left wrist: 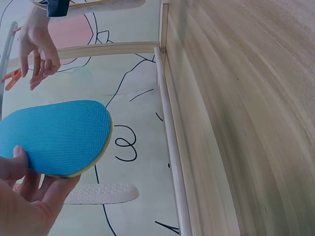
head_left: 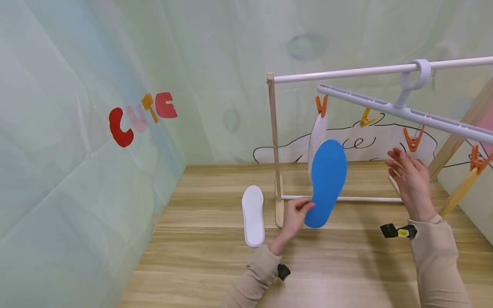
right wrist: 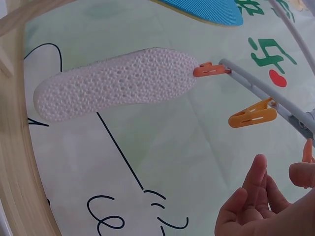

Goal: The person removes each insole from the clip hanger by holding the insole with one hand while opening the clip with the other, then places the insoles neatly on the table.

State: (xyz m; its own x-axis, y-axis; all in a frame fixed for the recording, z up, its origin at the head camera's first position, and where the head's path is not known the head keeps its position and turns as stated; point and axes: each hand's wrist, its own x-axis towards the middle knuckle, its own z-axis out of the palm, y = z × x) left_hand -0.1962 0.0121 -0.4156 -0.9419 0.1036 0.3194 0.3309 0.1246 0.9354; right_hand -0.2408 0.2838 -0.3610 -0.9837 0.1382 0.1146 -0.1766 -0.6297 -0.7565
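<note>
My left hand point(head_left: 294, 217) pinches a blue insole point(head_left: 328, 182) by its lower left edge, thumb on the ribbed blue face in the left wrist view. The insole is upright, above the table and in front of the rack. My right hand point(head_left: 414, 184), its fingers loosely bent, holds nothing, just below an orange clothespin point(head_left: 413, 139) on the grey hanger point(head_left: 400, 108). A white bumpy insole point(right wrist: 118, 83) hangs from another orange clothespin point(right wrist: 211, 70) at the hanger's left end. Between them hangs a yellow clothespin point(head_left: 367, 118) with nothing in it.
A white insole point(head_left: 253, 216) lies on the wooden table point(head_left: 208, 256), left of the rack's wooden post point(head_left: 274, 141). The hanger hooks over the white top rod point(head_left: 346, 72). At far right a yellowish piece point(head_left: 458, 192) hangs from an orange clothespin point(head_left: 477, 160).
</note>
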